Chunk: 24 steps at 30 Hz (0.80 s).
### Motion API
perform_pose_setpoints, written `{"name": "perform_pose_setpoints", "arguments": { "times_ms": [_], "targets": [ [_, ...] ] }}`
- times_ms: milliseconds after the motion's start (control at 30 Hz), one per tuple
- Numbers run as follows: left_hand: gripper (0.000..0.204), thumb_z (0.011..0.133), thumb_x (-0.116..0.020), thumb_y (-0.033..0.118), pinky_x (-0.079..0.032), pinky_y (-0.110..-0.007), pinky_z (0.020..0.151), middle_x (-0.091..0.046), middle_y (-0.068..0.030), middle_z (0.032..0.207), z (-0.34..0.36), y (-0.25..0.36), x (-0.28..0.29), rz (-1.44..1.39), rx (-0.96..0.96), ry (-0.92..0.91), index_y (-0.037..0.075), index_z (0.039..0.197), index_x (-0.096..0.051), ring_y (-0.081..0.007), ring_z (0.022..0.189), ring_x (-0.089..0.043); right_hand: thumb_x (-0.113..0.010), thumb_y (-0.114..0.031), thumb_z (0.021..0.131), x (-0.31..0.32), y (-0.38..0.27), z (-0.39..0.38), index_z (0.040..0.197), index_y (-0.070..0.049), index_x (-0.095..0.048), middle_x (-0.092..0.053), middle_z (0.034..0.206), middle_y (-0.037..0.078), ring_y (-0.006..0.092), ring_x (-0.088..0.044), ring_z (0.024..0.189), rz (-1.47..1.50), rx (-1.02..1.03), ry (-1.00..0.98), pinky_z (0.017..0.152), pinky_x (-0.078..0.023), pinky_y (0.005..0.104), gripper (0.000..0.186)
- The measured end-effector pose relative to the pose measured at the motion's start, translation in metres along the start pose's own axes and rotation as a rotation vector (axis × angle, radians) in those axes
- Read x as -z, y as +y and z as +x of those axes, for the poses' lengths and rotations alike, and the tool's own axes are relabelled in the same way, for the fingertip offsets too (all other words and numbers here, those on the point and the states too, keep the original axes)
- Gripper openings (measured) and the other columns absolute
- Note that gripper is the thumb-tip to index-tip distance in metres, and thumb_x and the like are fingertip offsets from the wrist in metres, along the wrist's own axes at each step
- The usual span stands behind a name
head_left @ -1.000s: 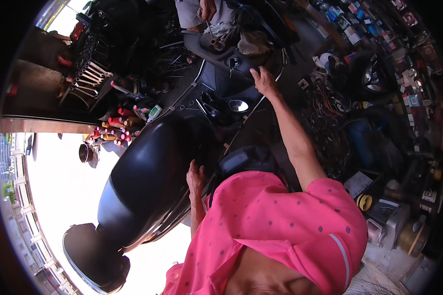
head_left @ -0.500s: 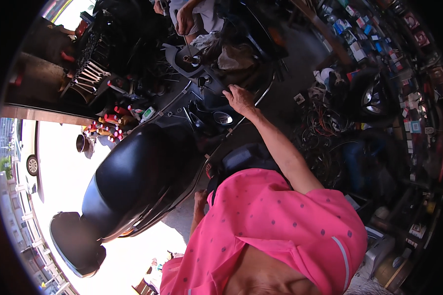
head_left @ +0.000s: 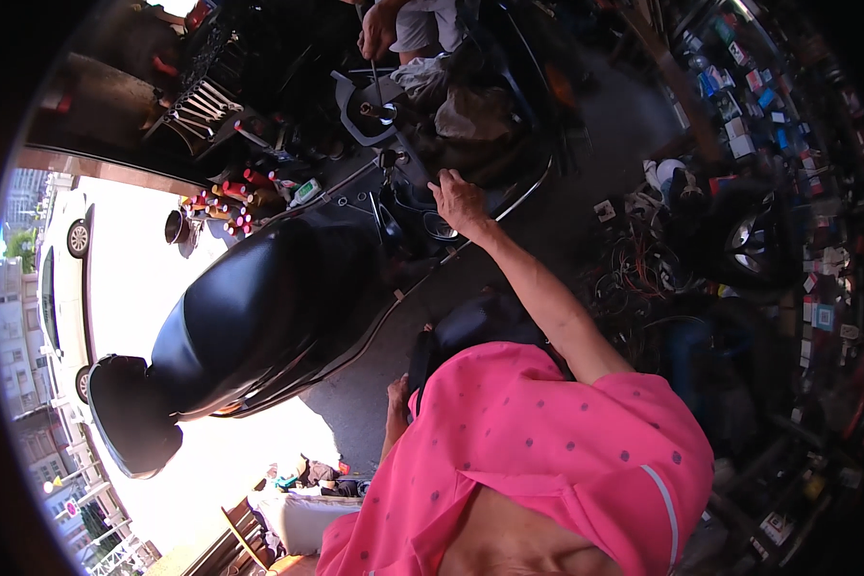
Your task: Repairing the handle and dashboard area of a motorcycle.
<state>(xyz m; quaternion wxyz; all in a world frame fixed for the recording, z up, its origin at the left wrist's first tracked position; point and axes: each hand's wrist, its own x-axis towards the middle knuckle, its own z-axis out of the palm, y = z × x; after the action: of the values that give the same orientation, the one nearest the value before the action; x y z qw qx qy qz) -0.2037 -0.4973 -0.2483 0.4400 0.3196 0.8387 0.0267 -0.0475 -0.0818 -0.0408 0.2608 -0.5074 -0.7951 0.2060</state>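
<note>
A black motor scooter stands before me, its long seat [head_left: 269, 278] running from the lower left toward the middle. My right hand [head_left: 463, 204] reaches over the scooter's front, fingers apart and slightly bent, nothing visible in them. It partly covers a round mirror [head_left: 439, 227] lying there. Just beyond is the exposed steering column [head_left: 386, 158]. My left hand [head_left: 396, 392] hangs low beside my body next to a dark bag; its fingers are mostly hidden. Across from me, another person's hand [head_left: 379, 29] holds a thin rod-like tool [head_left: 374, 82] down into the grey handlebar cover [head_left: 350, 110].
Spanners [head_left: 202, 108] hang in a row at the upper left, above red-capped bottles [head_left: 245, 187]. A grey cloth [head_left: 472, 113] lies near the scooter's front. Tangled wires [head_left: 634, 245] sit on the right, and shelves of small boxes [head_left: 739, 134] line that side.
My view has shifted, so the surroundings sit farther right. My right hand has moved a little left against the scooter, now over the mirror. The other person's tool stays at the handlebar cover.
</note>
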Motion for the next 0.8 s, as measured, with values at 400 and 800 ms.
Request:
{"name": "perform_pose_setpoints", "arguments": {
  "times_ms": [400, 800],
  "targets": [
    [0.026, 0.077, -0.055, 0.025, -0.041, -0.030, 0.051, -0.056, -0.0075, 0.068, -0.023, 0.031, 0.048, -0.784, 0.111, 0.021, 0.000, 0.082, -0.058, -0.0160, 0.059, -0.051, -0.050, -0.023, 0.082, -0.003, -0.002, -0.003, 0.077, -0.001, -0.051, -0.055, 0.078, 0.017, 0.0336, -0.056, 0.073, -0.008, 0.081, 0.124, 0.059, -0.046, 0.0387, 0.022],
    [0.036, 0.076, -0.059, 0.030, -0.045, -0.031, 0.067, -0.062, -0.0140, 0.082, -0.053, -0.071, -0.005, -0.737, 0.143, -0.027, -0.003, 0.090, -0.061, -0.0191, 0.076, -0.058, -0.049, -0.028, 0.082, -0.011, -0.006, -0.003, 0.079, -0.002, -0.052, -0.056, 0.080, 0.016, 0.0332, -0.055, 0.076, -0.061, 0.007, 0.099, 0.062, -0.045, 0.0396, 0.026]
  ]
}}
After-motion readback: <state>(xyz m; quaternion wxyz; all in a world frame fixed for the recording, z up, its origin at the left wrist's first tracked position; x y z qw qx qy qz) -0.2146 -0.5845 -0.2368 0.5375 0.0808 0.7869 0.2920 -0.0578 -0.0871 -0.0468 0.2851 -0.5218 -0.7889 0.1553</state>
